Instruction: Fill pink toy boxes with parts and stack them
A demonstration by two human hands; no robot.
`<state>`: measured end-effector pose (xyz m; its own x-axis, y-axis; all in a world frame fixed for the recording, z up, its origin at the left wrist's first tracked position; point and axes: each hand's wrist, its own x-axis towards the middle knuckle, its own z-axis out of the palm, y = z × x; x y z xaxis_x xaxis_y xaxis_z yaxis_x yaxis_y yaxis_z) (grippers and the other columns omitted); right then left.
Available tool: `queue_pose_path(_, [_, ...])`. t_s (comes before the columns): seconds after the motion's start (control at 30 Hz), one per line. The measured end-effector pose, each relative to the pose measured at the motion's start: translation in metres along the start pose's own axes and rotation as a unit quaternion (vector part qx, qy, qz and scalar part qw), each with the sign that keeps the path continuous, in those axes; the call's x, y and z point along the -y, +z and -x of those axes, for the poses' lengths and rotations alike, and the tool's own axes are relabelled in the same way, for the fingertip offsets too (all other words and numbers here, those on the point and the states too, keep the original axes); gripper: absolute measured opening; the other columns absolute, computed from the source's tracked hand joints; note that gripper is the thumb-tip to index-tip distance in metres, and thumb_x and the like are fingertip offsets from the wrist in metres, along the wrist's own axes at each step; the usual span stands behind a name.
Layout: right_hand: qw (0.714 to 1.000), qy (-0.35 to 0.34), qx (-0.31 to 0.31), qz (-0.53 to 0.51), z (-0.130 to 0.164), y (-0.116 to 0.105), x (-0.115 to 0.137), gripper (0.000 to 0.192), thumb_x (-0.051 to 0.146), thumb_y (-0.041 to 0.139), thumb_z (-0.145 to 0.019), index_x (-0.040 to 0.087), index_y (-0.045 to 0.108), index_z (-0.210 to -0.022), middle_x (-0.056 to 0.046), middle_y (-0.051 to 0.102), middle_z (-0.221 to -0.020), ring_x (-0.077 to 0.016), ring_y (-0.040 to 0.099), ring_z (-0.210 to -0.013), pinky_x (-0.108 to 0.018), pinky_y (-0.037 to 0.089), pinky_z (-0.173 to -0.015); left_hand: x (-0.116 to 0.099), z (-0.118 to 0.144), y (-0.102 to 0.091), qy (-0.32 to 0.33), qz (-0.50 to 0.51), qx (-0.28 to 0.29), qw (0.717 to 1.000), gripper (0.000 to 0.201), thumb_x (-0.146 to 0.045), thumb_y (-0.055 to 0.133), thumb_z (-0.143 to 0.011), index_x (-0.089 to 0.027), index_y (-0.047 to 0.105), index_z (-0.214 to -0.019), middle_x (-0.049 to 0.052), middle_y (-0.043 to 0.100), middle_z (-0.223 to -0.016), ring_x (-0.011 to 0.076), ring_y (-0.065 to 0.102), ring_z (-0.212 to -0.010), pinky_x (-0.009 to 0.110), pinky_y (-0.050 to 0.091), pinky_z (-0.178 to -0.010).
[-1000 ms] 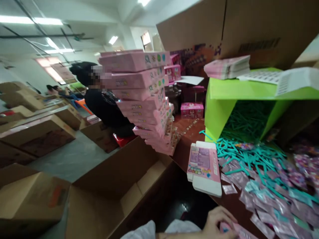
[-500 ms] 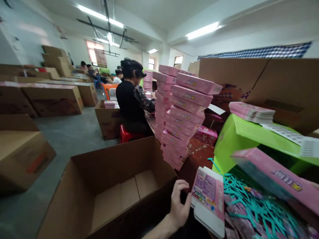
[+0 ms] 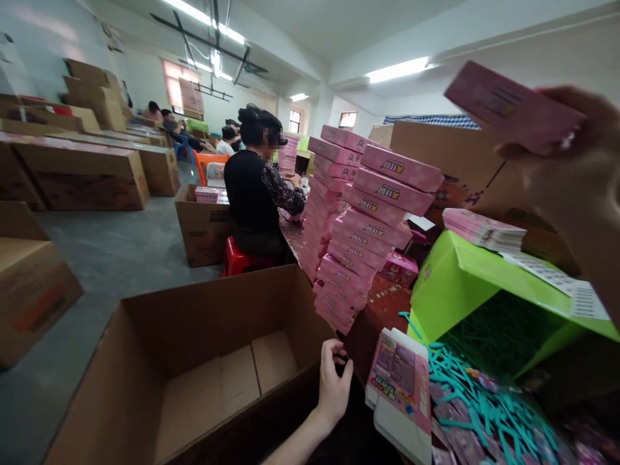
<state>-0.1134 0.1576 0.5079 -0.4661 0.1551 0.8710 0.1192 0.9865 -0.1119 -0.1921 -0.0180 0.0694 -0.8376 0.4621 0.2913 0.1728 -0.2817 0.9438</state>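
My right hand (image 3: 581,174) is raised high at the right, close to the camera, and grips a closed pink box (image 3: 513,106) above the tall leaning stack of pink boxes (image 3: 361,226). My left hand (image 3: 333,386) hangs low with its fingers loosely curled, holding nothing, by the rim of a big open cardboard carton (image 3: 194,361). Just right of that hand lies a flat unfolded pink box (image 3: 400,387) on the brown table.
A tipped green box (image 3: 465,284) spills teal sticks (image 3: 484,400) and pink sachets over the table. Flat pink boxes (image 3: 484,229) lie on top of it. A person in black (image 3: 254,194) sits on a red stool ahead. Cardboard cartons (image 3: 77,174) line the floor at left.
My right hand has lifted the pink box from low over the table up to head height. My left hand stays by the carton rim. The view has tilted slightly.
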Motion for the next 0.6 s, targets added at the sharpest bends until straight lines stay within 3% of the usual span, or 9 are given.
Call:
queue_pose_path(0.07, [1.000,-0.001,0.012,0.016,-0.032,0.014,0.008,0.057,0.045,0.062,-0.084,0.031,0.040,-0.135,-0.001,0.050,-0.133,-0.0186,0.052,-0.118,-0.035,0.047,-0.104,0.009,-0.007,0.010,-0.017,0.010,-0.031,0.999,0.031,-0.017,0.059,-0.077,-0.020,0.047,-0.105,0.007,0.054,-0.100,0.0175,0.056,-0.090,0.031,0.048,-0.077])
queue_pose_path(0.17, [0.978,0.040,0.203,-0.014,-0.055,0.034,0.017,0.054,0.043,0.058,-0.088,0.024,0.042,-0.136,-0.002,0.056,-0.127,-0.0120,0.058,-0.108,-0.030,0.049,-0.102,0.029,-0.016,0.021,-0.052,0.010,-0.079,0.995,0.048,-0.018,0.064,-0.071,-0.020,0.041,-0.114,0.010,0.051,-0.115,0.0205,0.055,-0.102,0.036,0.048,-0.086])
queue_pose_path(0.23, [0.957,0.062,0.277,-0.060,-0.056,0.043,0.021,0.054,0.040,0.056,-0.089,0.020,0.043,-0.137,-0.003,0.058,-0.125,-0.0114,0.058,-0.109,-0.029,0.048,-0.101,0.043,-0.019,0.025,-0.077,0.012,-0.098,0.992,0.057,-0.019,0.065,-0.070,-0.020,0.036,-0.119,0.013,0.046,-0.124,0.0219,0.052,-0.109,0.040,0.045,-0.092])
queue_pose_path(0.43, [0.977,0.069,0.195,-0.055,-0.048,0.055,0.026,0.063,0.034,0.071,-0.073,0.012,0.052,-0.128,-0.006,0.064,-0.118,-0.0152,0.060,-0.105,-0.028,0.048,-0.093,0.060,-0.021,0.027,-0.108,0.014,-0.111,0.988,0.062,-0.019,0.064,-0.072,-0.022,0.030,-0.124,0.014,0.040,-0.132,0.0231,0.049,-0.116,0.042,0.041,-0.099])
queue_pose_path(0.6, [0.982,0.054,0.171,-0.060,-0.042,0.057,0.013,0.083,0.041,0.077,-0.064,0.015,0.043,-0.135,-0.009,0.059,-0.125,-0.0170,0.060,-0.106,-0.025,0.050,-0.087,0.058,-0.019,0.028,-0.116,0.001,-0.101,0.988,0.060,-0.020,0.064,-0.072,-0.022,0.031,-0.123,0.014,0.042,-0.130,0.0232,0.050,-0.114,0.042,0.041,-0.097])
